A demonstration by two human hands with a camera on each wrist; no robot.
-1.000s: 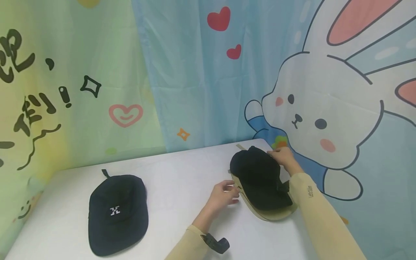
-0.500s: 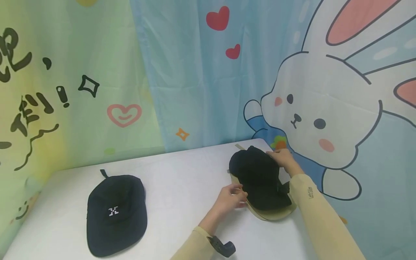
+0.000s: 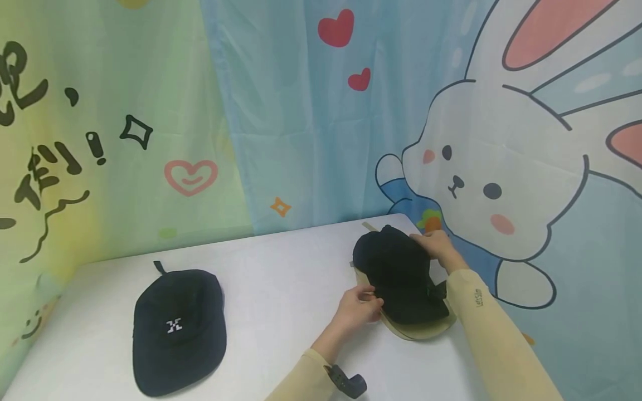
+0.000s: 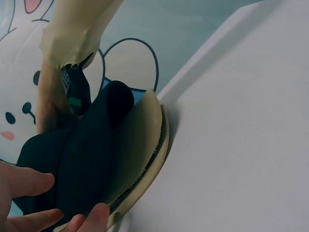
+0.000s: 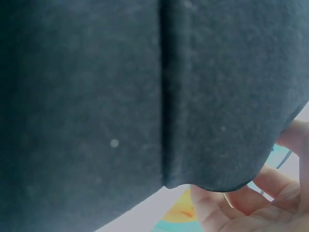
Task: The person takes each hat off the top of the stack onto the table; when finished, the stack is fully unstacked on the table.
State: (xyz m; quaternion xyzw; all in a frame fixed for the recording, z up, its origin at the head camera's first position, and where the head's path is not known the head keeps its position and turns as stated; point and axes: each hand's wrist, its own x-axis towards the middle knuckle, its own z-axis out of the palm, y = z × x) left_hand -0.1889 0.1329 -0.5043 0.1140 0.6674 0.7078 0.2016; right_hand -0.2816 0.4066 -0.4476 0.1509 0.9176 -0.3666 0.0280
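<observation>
A black cap (image 3: 401, 278) lies on top of a beige cap (image 3: 416, 331) at the table's back right. The left wrist view shows stacked beige brims (image 4: 149, 130) beneath the black fabric. With its fingers spread, my left hand (image 3: 357, 306) touches the black cap's left edge; the fingertips (image 4: 99, 215) show over the cap. My right hand (image 3: 438, 245) holds the back right edge of the same cap. Black cloth fills most of the right wrist view and covers the tips of my right fingers (image 5: 246, 198).
Another black cap (image 3: 180, 334) with a white logo and a strap lies at the left of the white table (image 3: 286, 284). Behind the table hangs a printed curtain (image 3: 301, 122) with a rabbit and hearts. A dark wrist device (image 3: 348, 381) hangs below my left sleeve.
My left hand has moved right until its fingers meet the edge of the stacked caps. My right hand and the caps keep their places; the view has shifted slightly.
</observation>
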